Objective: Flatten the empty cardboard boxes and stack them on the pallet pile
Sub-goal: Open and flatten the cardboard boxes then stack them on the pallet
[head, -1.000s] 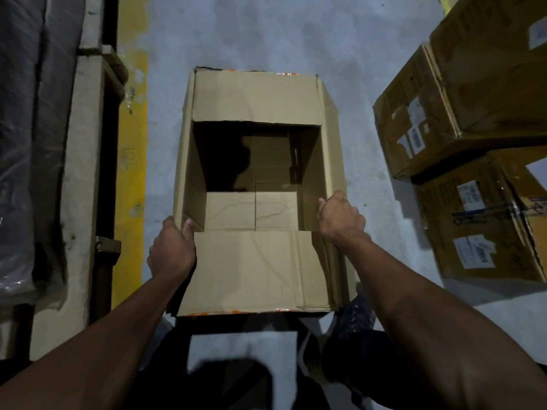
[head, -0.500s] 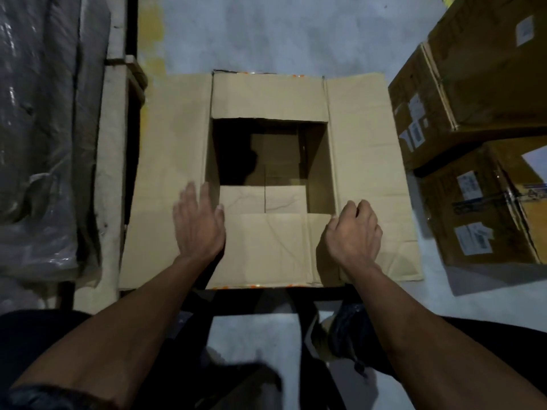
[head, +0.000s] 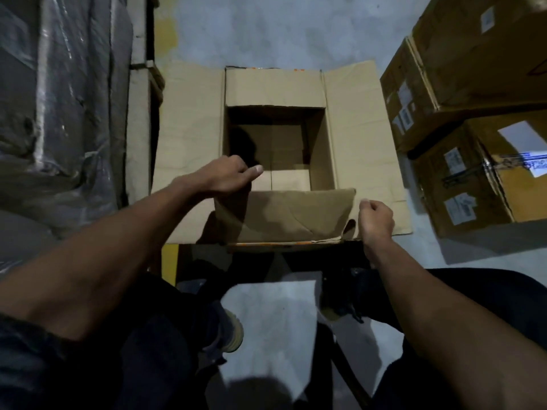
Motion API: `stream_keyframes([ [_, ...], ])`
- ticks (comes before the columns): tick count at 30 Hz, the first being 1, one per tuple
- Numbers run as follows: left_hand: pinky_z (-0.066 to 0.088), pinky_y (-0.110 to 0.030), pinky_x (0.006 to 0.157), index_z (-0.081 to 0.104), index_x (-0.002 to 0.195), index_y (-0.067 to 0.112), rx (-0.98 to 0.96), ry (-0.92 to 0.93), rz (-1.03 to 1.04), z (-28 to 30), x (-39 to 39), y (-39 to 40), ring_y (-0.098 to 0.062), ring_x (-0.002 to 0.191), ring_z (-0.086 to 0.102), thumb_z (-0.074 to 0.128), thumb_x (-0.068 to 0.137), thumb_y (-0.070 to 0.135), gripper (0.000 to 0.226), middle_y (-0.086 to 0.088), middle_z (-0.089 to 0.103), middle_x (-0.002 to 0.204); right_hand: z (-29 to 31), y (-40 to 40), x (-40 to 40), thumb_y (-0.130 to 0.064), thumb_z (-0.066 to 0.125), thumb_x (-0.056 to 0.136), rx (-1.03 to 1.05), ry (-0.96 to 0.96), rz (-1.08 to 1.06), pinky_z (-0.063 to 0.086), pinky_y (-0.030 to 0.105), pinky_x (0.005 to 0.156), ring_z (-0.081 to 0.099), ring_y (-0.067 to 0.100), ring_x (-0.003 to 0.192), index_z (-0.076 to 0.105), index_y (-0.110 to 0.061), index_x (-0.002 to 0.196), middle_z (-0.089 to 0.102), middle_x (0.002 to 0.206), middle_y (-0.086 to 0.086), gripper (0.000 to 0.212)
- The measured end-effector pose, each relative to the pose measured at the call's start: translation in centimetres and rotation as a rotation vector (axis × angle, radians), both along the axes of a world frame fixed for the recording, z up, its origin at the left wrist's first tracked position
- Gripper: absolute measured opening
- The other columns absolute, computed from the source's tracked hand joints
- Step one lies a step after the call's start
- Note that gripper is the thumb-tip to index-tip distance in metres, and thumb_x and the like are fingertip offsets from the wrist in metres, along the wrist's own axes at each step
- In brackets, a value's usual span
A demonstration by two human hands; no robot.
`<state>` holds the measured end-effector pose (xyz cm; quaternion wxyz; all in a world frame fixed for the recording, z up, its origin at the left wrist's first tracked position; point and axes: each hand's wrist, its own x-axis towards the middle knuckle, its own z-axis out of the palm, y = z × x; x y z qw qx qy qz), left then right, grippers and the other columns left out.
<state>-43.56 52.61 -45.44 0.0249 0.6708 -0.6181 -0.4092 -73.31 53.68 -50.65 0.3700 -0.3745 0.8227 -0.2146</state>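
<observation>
The open cardboard box (head: 278, 149) stands on the concrete floor (head: 281, 28) just ahead of the person's feet, its four top flaps folded outward: the left flap (head: 189, 149) and right flap (head: 361, 149) lie nearly flat, the far flap (head: 273, 87) is laid back, and the near flap (head: 290, 216) slopes toward the person. The bottom panels are seen closed inside.

The left hand (head: 228, 176) is held at the near-left corner of the opening, its fingers curled and the thumb extended over the rim; whether the edge is actually gripped cannot be told. The right hand (head: 376, 217) is loosely clenched beside the near flap's right end, apparently holding nothing.

For the step to be done well, the bottom seam should probably be opened first, then opposite corners pushed together so the walls collapse along existing creases rather than being crushed.

Compared with half a second ago, the left hand has been lifted off the left flap, where it lay flat, and moved inward to the rim. The right hand has been drawn outward and back from the opening's near-right corner. The flaps have stayed spread.

Sealed labelled cartons (head: 479, 128) stand to the right, wrapped goods (head: 59, 99) to the left.
</observation>
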Motion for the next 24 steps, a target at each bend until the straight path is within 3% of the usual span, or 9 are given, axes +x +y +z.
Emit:
stream_keyframes([
  [2, 0.057, -0.036, 0.065, 0.069, 0.081, 0.011, 0.177, 0.052, -0.056, 1.9, -0.4, 0.7, -0.024, 0.077, 0.070, 0.045, 0.101, 0.049, 0.049, -0.004, 0.072, 0.085, 0.3, -0.1, -0.3, -0.024, 0.046, 0.103, 0.035, -0.008, 0.029, 0.041, 0.032, 0.083, 0.051, 0.028, 0.095, 0.068, -0.009, 0.108, 0.062, 0.103, 0.012, 0.028],
  [5, 0.055, -0.033, 0.062, 0.070, 0.092, 0.011, 0.351, -0.046, -0.296, 1.9, -2.0, 2.3, -0.017, 0.074, 0.066, 0.059, 0.097, 0.040, 0.032, -0.004, 0.070, 0.089, 0.0, 0.0, -0.5, -0.027, 0.055, 0.100, 0.060, -0.038, 0.050, 0.042, 0.032, 0.085, 0.057, 0.033, 0.107, 0.070, -0.009, 0.112, 0.067, 0.114, 0.014, 0.026],
  [7, 0.057, -0.040, 0.081, 0.068, 0.116, 0.006, 0.435, -0.082, -0.377, 0.1, -3.3, 3.5, -0.022, 0.091, 0.067, 0.064, 0.094, 0.043, 0.044, -0.010, 0.069, 0.111, 0.0, 0.1, -0.6, -0.027, 0.063, 0.096, 0.077, -0.080, 0.041, 0.044, 0.033, 0.091, 0.057, 0.033, 0.114, 0.068, -0.008, 0.121, 0.066, 0.122, 0.014, 0.033],
  [9, 0.045, -0.039, 0.106, 0.051, 0.141, 0.006, 0.459, -0.146, -0.409, -2.1, -4.4, 4.9, -0.027, 0.124, 0.055, 0.066, 0.090, 0.050, 0.069, -0.010, 0.054, 0.141, 0.2, 0.1, -0.8, -0.027, 0.067, 0.093, 0.101, -0.097, 0.070, 0.041, 0.033, 0.101, 0.053, 0.032, 0.124, 0.061, -0.008, 0.132, 0.061, 0.133, 0.014, 0.044],
  [10, 0.041, -0.038, 0.110, 0.043, 0.146, 0.006, 0.450, -0.173, -0.405, -3.3, -4.9, 5.6, -0.028, 0.131, 0.049, 0.067, 0.089, 0.053, 0.078, -0.009, 0.049, 0.147, 0.3, 0.1, -0.7, -0.026, 0.068, 0.093, 0.113, -0.081, 0.111, 0.039, 0.033, 0.103, 0.051, 0.032, 0.127, 0.057, -0.009, 0.138, 0.058, 0.137, 0.014, 0.049],
  [13, 0.046, -0.042, 0.103, 0.045, 0.140, 0.009, 0.362, -0.212, -0.348, -6.8, -5.8, 7.4, -0.028, 0.122, 0.053, 0.069, 0.085, 0.059, 0.078, -0.009, 0.055, 0.139, 0.3, 0.4, -0.5, -0.023, 0.068, 0.094, 0.132, 0.045, 0.290, 0.040, 0.032, 0.101, 0.051, 0.030, 0.130, 0.046, -0.008, 0.146, 0.055, 0.142, 0.014, 0.058],
  [17, 0.048, -0.037, 0.081, 0.053, 0.112, 0.016, 0.283, -0.262, -0.330, -9.5, -6.2, 8.8, -0.024, 0.102, 0.058, 0.069, 0.084, 0.057, 0.052, -0.006, 0.063, 0.117, -0.7, 1.0, 0.1, -0.026, 0.064, 0.095, 0.111, 0.319, 0.504, 0.044, 0.042, 0.101, 0.046, 0.034, 0.131, 0.045, -0.005, 0.144, 0.049, 0.143, 0.017, 0.057],
  [19, 0.046, -0.037, 0.078, 0.052, 0.109, 0.017, 0.237, -0.319, -0.351, -10.2, -6.4, 9.1, -0.025, 0.101, 0.059, 0.066, 0.086, 0.056, 0.048, -0.006, 0.062, 0.115, -1.4, 0.8, 0.4, -0.033, 0.061, 0.097, 0.122, 0.404, 0.562, 0.043, 0.046, 0.100, 0.039, 0.033, 0.133, 0.043, -0.009, 0.144, 0.041, 0.145, 0.015, 0.056],
  [24, 0.038, -0.034, 0.071, 0.050, 0.106, 0.017, 0.087, -0.400, -0.370, -11.8, -6.7, 9.3, -0.031, 0.104, 0.061, 0.059, 0.095, 0.047, 0.033, -0.010, 0.064, 0.115, -3.1, -1.9, 1.5, -0.040, 0.059, 0.095, 0.048, 0.532, 0.632, 0.039, 0.043, 0.102, 0.036, 0.033, 0.130, 0.041, -0.008, 0.139, 0.037, 0.144, 0.016, 0.057],
])
